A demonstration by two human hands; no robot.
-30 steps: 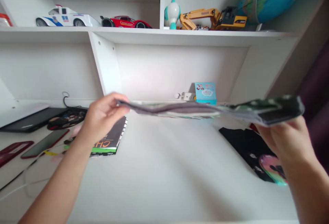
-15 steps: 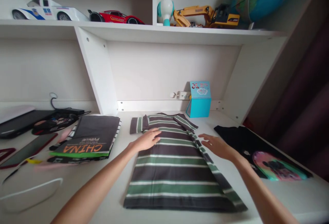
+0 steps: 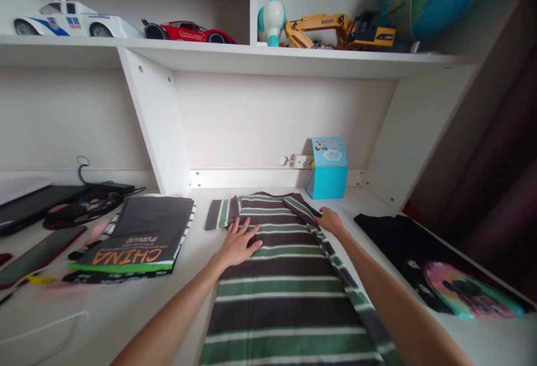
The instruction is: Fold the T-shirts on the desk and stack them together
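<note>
A green, dark grey and white striped T-shirt (image 3: 289,299) lies spread on the desk, its right side folded inward in a long narrow strip. The left sleeve sticks out sideways, while the right sleeve lies slanted across the folded side. My left hand (image 3: 239,244) rests flat on the shirt's upper left, below the sleeve, fingers spread. At the right sleeve's outer edge, my right hand (image 3: 330,221) has its fingers bent and pinched on the cloth; the fingertips are partly hidden.
A folded pile of clothes (image 3: 142,231) sits at left, near a phone (image 3: 42,257) and a black laptop (image 3: 37,203). At right lies a black shirt (image 3: 398,248) with a colourful print. A blue desk calendar (image 3: 330,181) stands behind. Toys line the shelf (image 3: 293,61) above.
My right hand has moved in to the right sleeve's edge and taken hold of it. My left hand has spread its fingers on the shirt. The view has shifted slightly.
</note>
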